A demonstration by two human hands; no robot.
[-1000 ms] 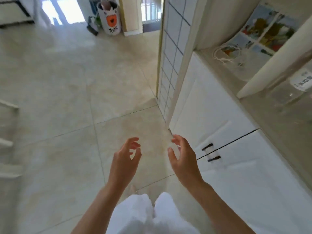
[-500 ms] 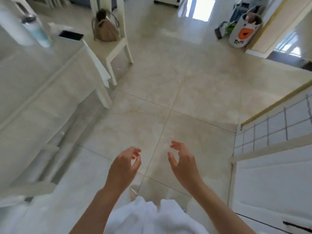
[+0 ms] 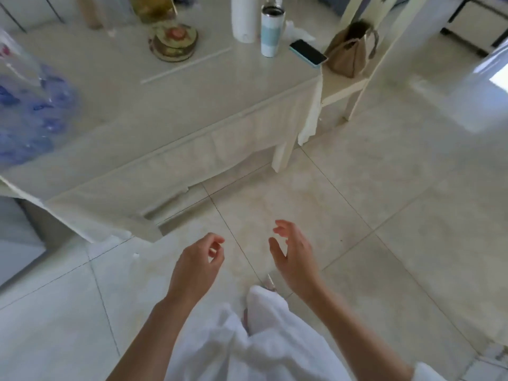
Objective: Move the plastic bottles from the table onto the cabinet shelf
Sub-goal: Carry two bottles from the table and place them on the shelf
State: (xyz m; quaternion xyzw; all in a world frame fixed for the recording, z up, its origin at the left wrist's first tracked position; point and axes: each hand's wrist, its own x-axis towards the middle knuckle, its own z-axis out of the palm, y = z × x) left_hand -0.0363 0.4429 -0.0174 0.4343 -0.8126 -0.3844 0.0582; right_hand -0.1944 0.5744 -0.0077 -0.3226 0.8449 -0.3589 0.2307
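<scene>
The table with a pale cloth fills the upper left. At its left edge lies a blurred heap of clear plastic with blue labels; I cannot tell single bottles apart in it. A brownish clear bottle stands at the far side. Over the floor in front of the table, my left hand and my right hand hang empty with loosely curled, parted fingers. Both are well short of the table. The cabinet is out of view.
On the table stand a tall white bottle, a pale blue tumbler, a round tin and a phone at the corner. A chair with a brown handbag is to the right. Tiled floor lies ahead.
The view has swung left from the white cabinet, across the floor, to the table. Both hands stay empty and held out in front of me.
</scene>
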